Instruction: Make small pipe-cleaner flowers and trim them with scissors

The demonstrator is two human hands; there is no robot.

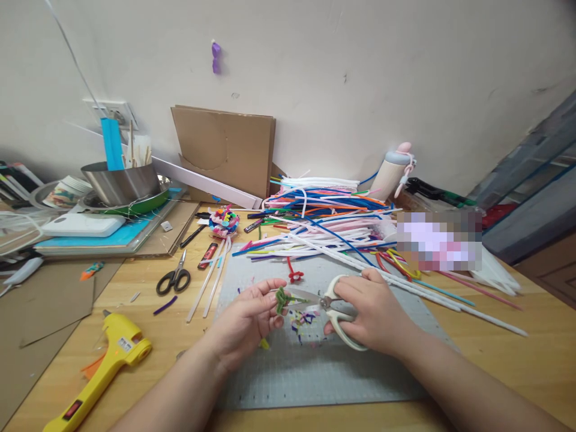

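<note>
My left hand (247,316) pinches a small green bent pipe cleaner (281,300) above the grey cutting mat (360,381). In my right hand (371,309) are white-handled scissors (333,305), their blades parted and pointing left at the green piece. The tips reach the green piece or lie just behind it; I cannot tell if they touch it. Beneath the blades, small coloured clippings (303,324) lie scattered on the mat. A red flower-shaped pipe cleaner (296,275) rests on the mat a little beyond my hands.
A large pile of coloured pipe cleaners (324,231) spreads across the back. To the left lie black-handled scissors (173,280), clear glue sticks (202,291) and a yellow glue gun (119,354). Cardboard (220,150) leans on the wall; a bottle (393,174) stands back right.
</note>
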